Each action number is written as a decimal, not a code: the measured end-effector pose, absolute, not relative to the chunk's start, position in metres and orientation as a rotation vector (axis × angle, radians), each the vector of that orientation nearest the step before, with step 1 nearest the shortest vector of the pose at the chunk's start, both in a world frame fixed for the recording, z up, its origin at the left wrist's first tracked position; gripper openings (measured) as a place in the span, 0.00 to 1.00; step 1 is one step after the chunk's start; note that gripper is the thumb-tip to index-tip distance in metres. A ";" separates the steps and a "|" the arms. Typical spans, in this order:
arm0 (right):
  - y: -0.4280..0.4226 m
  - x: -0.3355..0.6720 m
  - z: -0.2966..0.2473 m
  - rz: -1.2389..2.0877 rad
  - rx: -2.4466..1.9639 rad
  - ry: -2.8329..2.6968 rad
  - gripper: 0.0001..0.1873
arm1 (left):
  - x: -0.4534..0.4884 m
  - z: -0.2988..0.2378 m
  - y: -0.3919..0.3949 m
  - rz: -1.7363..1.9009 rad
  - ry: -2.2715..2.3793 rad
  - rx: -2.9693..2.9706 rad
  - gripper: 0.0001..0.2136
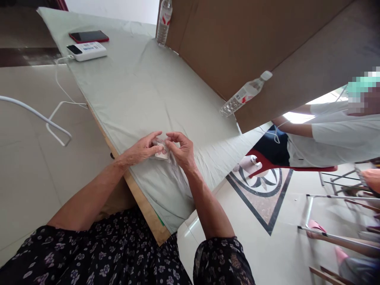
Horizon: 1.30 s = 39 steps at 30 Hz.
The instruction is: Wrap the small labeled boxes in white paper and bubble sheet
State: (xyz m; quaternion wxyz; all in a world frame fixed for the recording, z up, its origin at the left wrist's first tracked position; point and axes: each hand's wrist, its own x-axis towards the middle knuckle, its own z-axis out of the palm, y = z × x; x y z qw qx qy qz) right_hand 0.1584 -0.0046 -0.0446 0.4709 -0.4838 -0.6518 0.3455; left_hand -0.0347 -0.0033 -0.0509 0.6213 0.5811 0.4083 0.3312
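A small white packet with reddish print [162,153] is between my hands, low over the cloth-covered table [142,91] near its front edge. My left hand [145,148] grips the packet from the left, thumb laid across its top. From the other side, my right hand [182,148] has thumb and forefinger pinched at the packet's upper right edge. Something clear or shiny shows at the packet's upper end, too small to make out. The packet's underside is hidden.
A white power bank [89,51] with a cable and a dark phone [89,36] lie at the far left. Plastic bottles [245,95] [164,23] stand against a brown cardboard panel [213,43]. Beyond it at right sits a person in a white shirt [332,134].
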 end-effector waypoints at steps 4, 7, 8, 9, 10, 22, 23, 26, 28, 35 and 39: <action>-0.020 0.160 -0.041 0.606 -1.215 -1.770 0.09 | -0.030 -0.058 -0.007 0.853 0.963 1.417 0.38; -0.031 0.162 -0.037 0.525 -1.200 -1.931 0.11 | -0.030 -0.061 -0.009 0.885 0.966 1.450 0.37; -0.034 0.163 -0.037 0.501 -1.194 -2.000 0.12 | -0.030 -0.061 -0.010 0.897 0.968 1.453 0.37; -0.038 0.164 -0.037 0.474 -1.188 -2.068 0.12 | -0.031 -0.061 -0.010 0.907 0.974 1.455 0.36; -0.042 0.164 -0.038 0.444 -1.185 -2.126 0.12 | -0.031 -0.060 -0.010 0.913 0.981 1.457 0.35; -0.041 0.183 -0.048 0.492 -1.183 -2.024 0.42 | -0.025 -0.065 -0.014 0.996 1.018 1.438 0.34; -0.036 0.182 -0.050 0.513 -1.183 -2.066 0.44 | -0.025 -0.065 -0.015 1.003 1.028 1.442 0.34; -0.027 0.173 -0.056 0.530 -1.224 -2.131 0.38 | -0.023 -0.067 -0.017 1.060 1.106 1.514 0.31; -0.023 0.169 -0.057 0.502 -1.249 -2.102 0.33 | -0.023 -0.067 -0.019 1.132 1.175 1.568 0.29; -0.001 0.174 -0.062 0.609 -1.294 -2.062 0.31 | -0.025 -0.069 -0.018 1.282 1.308 1.505 0.28; -0.002 0.178 -0.067 0.678 -1.233 -1.957 0.39 | -0.026 -0.073 -0.016 1.291 1.307 1.485 0.26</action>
